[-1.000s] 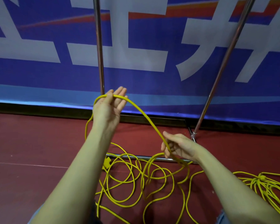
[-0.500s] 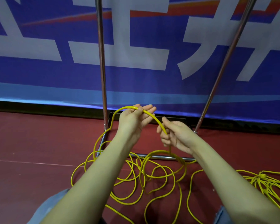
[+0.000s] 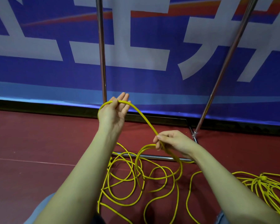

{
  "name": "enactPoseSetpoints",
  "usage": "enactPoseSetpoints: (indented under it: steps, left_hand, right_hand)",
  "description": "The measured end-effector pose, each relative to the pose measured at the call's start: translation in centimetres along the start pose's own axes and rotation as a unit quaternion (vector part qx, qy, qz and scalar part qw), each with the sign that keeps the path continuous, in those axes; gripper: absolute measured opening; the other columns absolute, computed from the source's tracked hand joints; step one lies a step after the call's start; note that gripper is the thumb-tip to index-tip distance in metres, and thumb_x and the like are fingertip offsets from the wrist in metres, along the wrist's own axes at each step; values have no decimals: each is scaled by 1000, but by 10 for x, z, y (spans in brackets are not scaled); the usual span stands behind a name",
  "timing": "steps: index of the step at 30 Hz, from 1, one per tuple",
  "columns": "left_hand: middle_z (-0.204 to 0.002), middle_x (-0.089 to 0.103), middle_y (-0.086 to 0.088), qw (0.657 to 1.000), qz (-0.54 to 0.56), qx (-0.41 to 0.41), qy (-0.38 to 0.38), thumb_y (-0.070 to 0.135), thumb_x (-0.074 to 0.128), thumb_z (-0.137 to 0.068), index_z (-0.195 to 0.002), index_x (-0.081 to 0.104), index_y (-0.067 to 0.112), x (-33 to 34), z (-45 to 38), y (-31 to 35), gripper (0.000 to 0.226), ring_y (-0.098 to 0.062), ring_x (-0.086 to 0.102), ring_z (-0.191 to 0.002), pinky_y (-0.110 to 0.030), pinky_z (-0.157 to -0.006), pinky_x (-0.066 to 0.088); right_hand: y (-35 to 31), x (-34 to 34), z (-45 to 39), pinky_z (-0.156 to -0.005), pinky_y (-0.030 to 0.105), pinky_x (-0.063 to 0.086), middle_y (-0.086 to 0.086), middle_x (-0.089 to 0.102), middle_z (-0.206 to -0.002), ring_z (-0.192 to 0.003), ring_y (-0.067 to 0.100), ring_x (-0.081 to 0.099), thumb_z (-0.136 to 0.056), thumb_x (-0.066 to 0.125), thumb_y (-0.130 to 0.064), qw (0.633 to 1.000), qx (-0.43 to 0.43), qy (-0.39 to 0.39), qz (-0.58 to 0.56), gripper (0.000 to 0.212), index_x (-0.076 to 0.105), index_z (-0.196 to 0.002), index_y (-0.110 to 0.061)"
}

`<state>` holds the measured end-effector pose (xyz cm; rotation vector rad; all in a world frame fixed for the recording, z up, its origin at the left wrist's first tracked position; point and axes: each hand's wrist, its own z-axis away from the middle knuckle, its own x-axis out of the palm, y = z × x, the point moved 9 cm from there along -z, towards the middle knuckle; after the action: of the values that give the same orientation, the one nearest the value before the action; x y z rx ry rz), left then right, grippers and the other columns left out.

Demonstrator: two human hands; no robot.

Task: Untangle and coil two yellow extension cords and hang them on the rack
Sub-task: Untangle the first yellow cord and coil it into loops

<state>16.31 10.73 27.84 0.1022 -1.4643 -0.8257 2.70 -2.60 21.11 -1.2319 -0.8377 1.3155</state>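
Head view: cord [image 3: 142, 120] between both hands

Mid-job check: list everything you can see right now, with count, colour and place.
cord in hand: one, yellow, strung between both hands, loose loops on the floor below
bundled cord: one, yellow, floor at right
rack: one, silver metal, two uprights and a base bar, beyond the hands
banner: one, blue with white characters, behind the rack
floor: dark red
left hand: cord under thumb
right hand: pinches cord
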Motion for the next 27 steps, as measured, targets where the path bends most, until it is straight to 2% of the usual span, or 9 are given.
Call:
enactPoseSetpoints:
  steps: [4, 7, 12, 16, 18, 21, 23, 25, 27]
  left_hand:
    - [-101, 64, -12, 994, -91, -50, -44, 9, 41, -100, -99, 53, 3, 7, 6, -15, 13, -23, 64, -95, -37, -76, 56]
    - [-93, 68, -13, 979, -153, -97, -95, -1, 48, -93, -82, 55, 4, 18, 21, -39, 14, -23, 68, -85, -36, -78, 56]
    - [-85, 70, -15, 974, -156, -100, -133, -10, 48, -90, -80, 49, 5, 31, 38, -55, 18, -24, 72, -75, -37, -67, 60]
    - [-92, 65, -17, 981, -140, -39, -128, -13, 44, -91, -93, 45, 5, 35, 34, -36, 18, -26, 72, -74, -40, -66, 60]
    - [-92, 65, -15, 984, -126, -21, -127, -12, 42, -92, -93, 47, 2, 38, 30, -23, 15, -24, 72, -74, -39, -66, 60]
    - [-93, 67, -10, 988, -106, -8, -114, -9, 41, -94, -87, 53, -2, 36, 23, -6, 15, -20, 72, -74, -35, -68, 60]
    - [-94, 67, -10, 992, -86, -2, -95, -9, 41, -94, -88, 51, -2, 31, 18, -1, 13, -21, 72, -75, -35, -68, 60]
    - [-94, 68, -11, 995, -69, 1, -77, -9, 43, -93, -91, 50, 0, 25, 14, -1, 12, -22, 72, -76, -35, -67, 60]
    - [-96, 69, -11, 997, -55, 4, -58, -7, 47, -93, -89, 50, 3, 19, 9, -1, 11, -22, 72, -79, -34, -71, 60]
  right_hand:
    - [-17, -5, 6, -53, 18, 47, 1, 63, -60, -48, 11, 57, -98, 43, -13, 999, -8, 12, -32, 26, 64, -84, -6]
    - [-35, -6, 12, -47, 18, 45, 3, 60, -55, -44, 12, 53, -97, 44, -15, 997, -25, 19, -69, 26, 64, -83, -4]
    - [-54, 5, 17, -47, 20, 47, 5, 61, -56, -44, 14, 56, -92, 47, -19, 994, -46, -7, -98, 25, 65, -85, -4]
    - [-47, 9, 12, -65, 24, 53, 7, 68, -66, -62, 18, 66, -96, 44, -23, 994, -42, -13, -103, 30, 65, -88, -3]
    - [-36, 8, 10, -67, 20, 52, 7, 69, -69, -66, 15, 65, -94, 45, -27, 997, -24, -7, -75, 33, 66, -86, -3]
    - [-17, 3, 9, -59, 19, 39, 8, 70, -73, -61, 13, 54, -86, 52, -33, 999, 0, 7, -52, 32, 68, -85, -5]
    - [-9, -3, 9, -58, 21, 32, 6, 69, -74, -68, 16, 48, -87, 55, -30, 1000, 6, 19, -15, 25, 69, -83, -9]
    - [-5, -6, 8, -60, 22, 37, 4, 69, -71, -69, 19, 53, -93, 52, -22, 1000, 7, 18, 3, 23, 67, -81, -9]
    - [-7, -5, 8, -61, 21, 47, 5, 68, -65, -60, 16, 61, -96, 49, -19, 1000, 9, 8, 1, 26, 65, -79, -6]
